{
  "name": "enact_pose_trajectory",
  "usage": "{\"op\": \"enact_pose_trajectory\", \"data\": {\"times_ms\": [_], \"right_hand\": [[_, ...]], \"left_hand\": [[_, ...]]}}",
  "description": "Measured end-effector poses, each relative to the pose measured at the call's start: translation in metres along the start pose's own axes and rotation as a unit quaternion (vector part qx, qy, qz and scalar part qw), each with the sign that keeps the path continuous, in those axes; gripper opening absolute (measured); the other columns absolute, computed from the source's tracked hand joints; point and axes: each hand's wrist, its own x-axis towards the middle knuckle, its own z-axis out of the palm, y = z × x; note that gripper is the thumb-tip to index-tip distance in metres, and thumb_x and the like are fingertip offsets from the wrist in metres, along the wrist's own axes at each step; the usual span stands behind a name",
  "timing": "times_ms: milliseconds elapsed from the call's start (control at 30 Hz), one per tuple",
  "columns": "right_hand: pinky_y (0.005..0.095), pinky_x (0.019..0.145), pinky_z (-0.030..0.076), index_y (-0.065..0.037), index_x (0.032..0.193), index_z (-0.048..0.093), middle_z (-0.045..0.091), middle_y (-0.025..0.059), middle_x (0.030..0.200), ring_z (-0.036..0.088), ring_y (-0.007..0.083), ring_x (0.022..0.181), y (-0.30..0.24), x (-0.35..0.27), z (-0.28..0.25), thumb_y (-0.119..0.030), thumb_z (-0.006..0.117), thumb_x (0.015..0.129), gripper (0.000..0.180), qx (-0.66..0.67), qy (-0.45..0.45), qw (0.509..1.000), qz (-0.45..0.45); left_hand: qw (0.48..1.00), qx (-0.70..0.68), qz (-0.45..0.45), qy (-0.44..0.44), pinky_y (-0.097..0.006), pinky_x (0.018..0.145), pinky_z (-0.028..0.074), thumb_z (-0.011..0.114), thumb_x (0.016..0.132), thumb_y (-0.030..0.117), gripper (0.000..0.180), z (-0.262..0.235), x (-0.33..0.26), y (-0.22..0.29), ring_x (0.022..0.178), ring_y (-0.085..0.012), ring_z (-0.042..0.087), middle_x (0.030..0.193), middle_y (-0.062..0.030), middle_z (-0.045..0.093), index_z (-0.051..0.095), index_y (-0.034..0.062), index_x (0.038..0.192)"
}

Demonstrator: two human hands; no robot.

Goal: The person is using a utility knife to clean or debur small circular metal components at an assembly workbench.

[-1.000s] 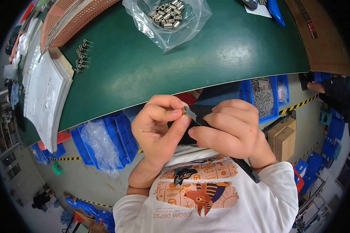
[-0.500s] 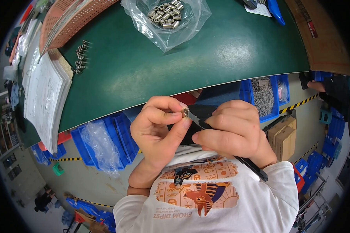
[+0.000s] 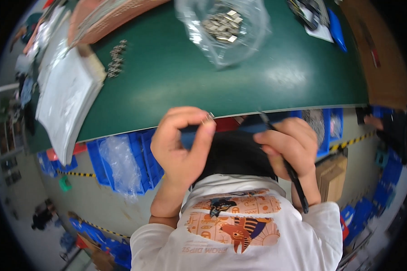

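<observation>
My left hand pinches a small shiny metal part between thumb and index finger, near the front edge of the green table. Blur and the fingertips hide most of the part's shape. In my right hand, to its right, is a slim black-handled knife. Its narrow blade points up and away, apart from the metal part. Beyond my hands a clear plastic bag lies open on the table, with many small silvery metal pieces inside.
At the left are a cluster of small metal parts, a stack of papers and an orange perforated basket. Blue bins stand below the table edge. A blue-handled tool lies far right; another person's arm shows beyond.
The knife blade has come away from the metal part as my right hand moved right. My left hand still pinches the part. The view has shifted, with the table lower in it.
</observation>
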Motion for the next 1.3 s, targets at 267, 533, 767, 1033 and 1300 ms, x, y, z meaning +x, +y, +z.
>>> {"op": "enact_pose_trajectory", "data": {"times_ms": [267,533,767,1033,1300], "right_hand": [[0.0278,0.045,0.036,-0.006,0.076,0.059,0.051,0.0049,0.060,0.049,0.0183,0.049,0.007,-0.002,0.002,-0.005,0.064,0.062,0.015,0.016,0.008,0.999,0.042],[0.0269,0.044,0.036,-0.007,0.076,0.058,0.052,0.0032,0.059,0.049,0.0172,0.047,0.015,-0.007,0.005,-0.002,0.065,0.059,0.019,0.013,0.019,0.999,0.044],[0.0267,0.044,0.036,-0.007,0.076,0.058,0.053,0.0028,0.060,0.050,0.0177,0.048,0.019,-0.011,0.007,-0.003,0.065,0.060,0.018,0.014,0.017,0.998,0.066],[0.0272,0.045,0.036,-0.008,0.078,0.059,0.053,0.0027,0.060,0.049,0.0172,0.048,0.014,-0.012,0.003,-0.002,0.065,0.061,0.019,0.024,0.015,0.998,0.048],[0.0271,0.044,0.036,-0.006,0.079,0.059,0.054,0.0041,0.061,0.050,0.0173,0.048,0.016,-0.016,0.002,-0.001,0.064,0.060,0.020,0.011,0.033,0.997,0.062]], "left_hand": [[0.822,0.547,0.149,0.045,-0.034,0.061,0.043,0.058,0.069,0.001,0.011,-0.078,0.062,-0.021,0.070,-0.0255,0.055,0.076,-0.0102,0.056,0.059,0.0027,0.079],[0.768,0.617,0.173,0.019,-0.032,0.059,0.043,0.063,0.068,0.008,0.009,-0.080,0.089,-0.024,0.068,-0.0241,0.055,0.073,-0.0078,0.056,0.060,0.0047,0.076],[0.824,0.493,0.274,0.048,-0.031,0.056,0.042,0.065,0.066,0.008,0.010,-0.050,0.092,-0.019,0.063,-0.0219,0.053,0.068,-0.0056,0.053,0.061,0.0059,0.075],[0.762,0.567,0.263,-0.168,-0.034,0.061,0.043,0.062,0.066,0.007,0.008,0.039,0.128,-0.017,0.069,-0.0253,0.051,0.070,-0.0080,0.051,0.061,0.0033,0.073],[0.880,0.390,0.229,-0.145,-0.032,0.060,0.046,0.059,0.067,0.001,0.007,0.033,0.105,-0.006,0.070,-0.0215,0.056,0.073,-0.0092,0.056,0.055,0.0006,0.072]]}}
